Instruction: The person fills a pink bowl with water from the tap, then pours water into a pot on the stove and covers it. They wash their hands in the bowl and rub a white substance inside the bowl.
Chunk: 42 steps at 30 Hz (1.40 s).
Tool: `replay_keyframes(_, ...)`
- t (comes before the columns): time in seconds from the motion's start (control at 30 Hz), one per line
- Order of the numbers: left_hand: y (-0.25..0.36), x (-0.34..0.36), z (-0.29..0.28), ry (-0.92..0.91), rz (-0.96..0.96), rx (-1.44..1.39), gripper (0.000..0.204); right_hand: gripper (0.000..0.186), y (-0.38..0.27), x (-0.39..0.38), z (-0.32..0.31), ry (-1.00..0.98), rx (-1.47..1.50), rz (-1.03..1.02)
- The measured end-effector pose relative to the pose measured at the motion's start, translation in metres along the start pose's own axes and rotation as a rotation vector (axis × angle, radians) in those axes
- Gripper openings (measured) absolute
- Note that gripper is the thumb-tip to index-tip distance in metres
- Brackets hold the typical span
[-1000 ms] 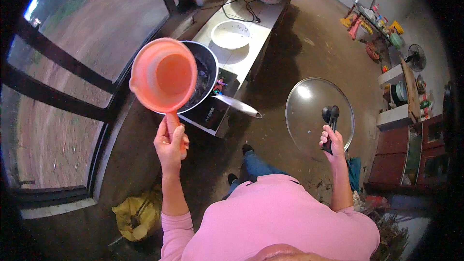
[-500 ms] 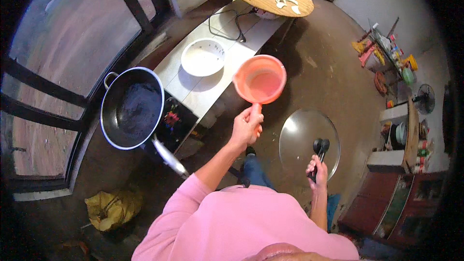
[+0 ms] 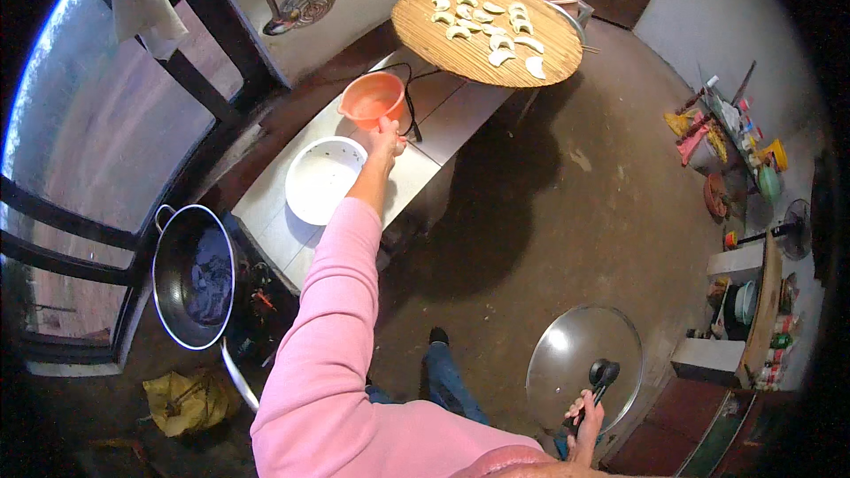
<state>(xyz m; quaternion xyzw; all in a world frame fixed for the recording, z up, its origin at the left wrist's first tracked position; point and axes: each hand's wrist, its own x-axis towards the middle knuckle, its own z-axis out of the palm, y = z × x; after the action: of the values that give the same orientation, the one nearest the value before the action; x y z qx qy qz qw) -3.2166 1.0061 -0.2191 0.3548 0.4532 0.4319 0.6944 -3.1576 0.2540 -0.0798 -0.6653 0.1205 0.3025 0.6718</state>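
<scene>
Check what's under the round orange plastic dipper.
White tiled counter shows beside the round orange plastic dipper; the patch directly beneath is covered, so contact can't be judged.

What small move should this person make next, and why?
Perhaps settle the orange dipper on the tiled counter and let go: the left hand holds the dipper over it, the right hand has the glass lid, and the pan is uncovered.

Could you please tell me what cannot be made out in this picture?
Head view:
Orange dipper: its body hides its underside, so contact with the counter is unclear.
Its handle: mostly covered by the left hand.
Lid: right hand partly covers its handle.
Right-wall clutter: too small to identify.
</scene>
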Motion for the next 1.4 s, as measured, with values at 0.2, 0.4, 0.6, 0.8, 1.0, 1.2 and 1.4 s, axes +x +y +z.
replay_keyframes(0.2,-0.010,0.031,-0.034,-0.011,0.179,0.026,0.037,0.018,-0.003,0.020,-0.002,-0.083,-0.081,0.077)
replay_keyframes(0.4,0.037,-0.176,0.026,0.283,0.824,0.459,0.033,0.016,-0.023,0.001,0.000,-0.219,-0.171,0.111)
replay_keyframes(0.6,0.028,-0.508,-0.024,0.019,0.712,0.321,0.012,0.016,-0.068,-0.056,0.063,-0.528,-0.381,0.128)
replay_keyframes(0.8,-0.010,-0.729,-0.218,0.187,0.280,0.626,0.015,0.015,-0.084,-0.132,0.152,-0.900,-0.582,0.043)
replay_keyframes(1.0,-0.057,-0.868,-0.397,0.754,-0.015,0.602,0.024,0.031,-0.070,-0.224,0.291,-1.348,-0.720,-0.135)
replay_keyframes(1.2,-0.082,-0.947,-0.457,0.909,-0.117,0.241,0.028,0.019,0.004,-0.314,0.463,-1.602,-0.579,0.126)
replay_keyframes(1.4,-0.090,-0.966,-0.495,0.940,-0.127,0.106,0.035,0.021,0.118,-0.336,0.601,-1.791,-0.509,0.442)
